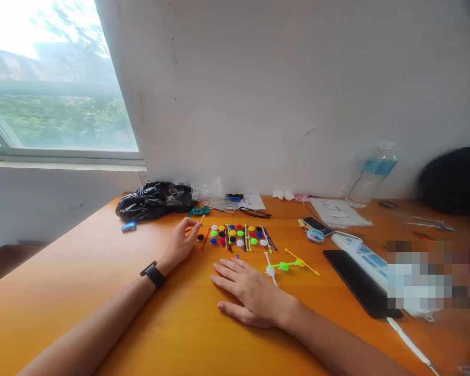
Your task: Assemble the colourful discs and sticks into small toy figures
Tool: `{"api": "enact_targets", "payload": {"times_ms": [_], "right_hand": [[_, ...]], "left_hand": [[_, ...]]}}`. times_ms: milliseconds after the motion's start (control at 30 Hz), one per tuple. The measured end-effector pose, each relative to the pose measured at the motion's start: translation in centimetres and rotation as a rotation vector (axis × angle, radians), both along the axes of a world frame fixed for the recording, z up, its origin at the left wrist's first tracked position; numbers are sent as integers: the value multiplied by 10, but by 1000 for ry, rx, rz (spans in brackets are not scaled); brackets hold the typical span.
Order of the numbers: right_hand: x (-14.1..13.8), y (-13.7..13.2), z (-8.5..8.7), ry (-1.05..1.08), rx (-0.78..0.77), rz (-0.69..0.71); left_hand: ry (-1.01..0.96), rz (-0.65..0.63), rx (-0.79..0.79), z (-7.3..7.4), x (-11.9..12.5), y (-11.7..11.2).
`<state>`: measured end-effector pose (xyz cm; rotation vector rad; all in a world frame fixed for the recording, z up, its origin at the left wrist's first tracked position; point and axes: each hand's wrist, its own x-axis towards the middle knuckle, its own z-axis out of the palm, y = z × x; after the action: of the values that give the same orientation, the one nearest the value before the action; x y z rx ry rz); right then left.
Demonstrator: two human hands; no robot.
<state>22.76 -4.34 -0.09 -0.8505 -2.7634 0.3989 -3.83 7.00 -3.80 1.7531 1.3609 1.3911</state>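
Observation:
My left hand (180, 241), with a black band at its wrist, is closed in a pinch. A thin white plastic stick (202, 220) pokes up from its fingertips. My right hand (246, 290) lies flat on the table with its fingers apart, holding nothing. Just beyond its fingertips shows a small blue piece (237, 256), mostly hidden by the hand. Rows of coloured round pieces (239, 243) and arrow-tipped sticks lie ahead of both hands. One black round piece (200, 237) sits beside my left hand. To the right is a joined figure of white, green and yellow pieces (284, 266).
A black plastic bag (152, 201), a blue object (129, 226) and clear packaging (213, 193) lie toward the back. On the right are a dark phone-like slab (360, 282), a power strip (360, 256), a smaller phone (317, 226) and a tilted bottle (372, 177).

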Motion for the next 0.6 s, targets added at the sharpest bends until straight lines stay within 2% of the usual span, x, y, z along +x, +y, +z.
{"api": "enact_targets", "payload": {"times_ms": [167,300,433,600], "right_hand": [[9,1,0,-48,-18,-82],[14,-8,5,-122,-51,-216],[18,-16,7,-214,-80,-337],[18,-19,3,-260,-23,-425]], "left_hand": [[49,18,1,-1,-1,-1],[64,32,20,0,-1,-1],[71,97,76,0,-2,1],[69,196,68,2,-1,0]]}}
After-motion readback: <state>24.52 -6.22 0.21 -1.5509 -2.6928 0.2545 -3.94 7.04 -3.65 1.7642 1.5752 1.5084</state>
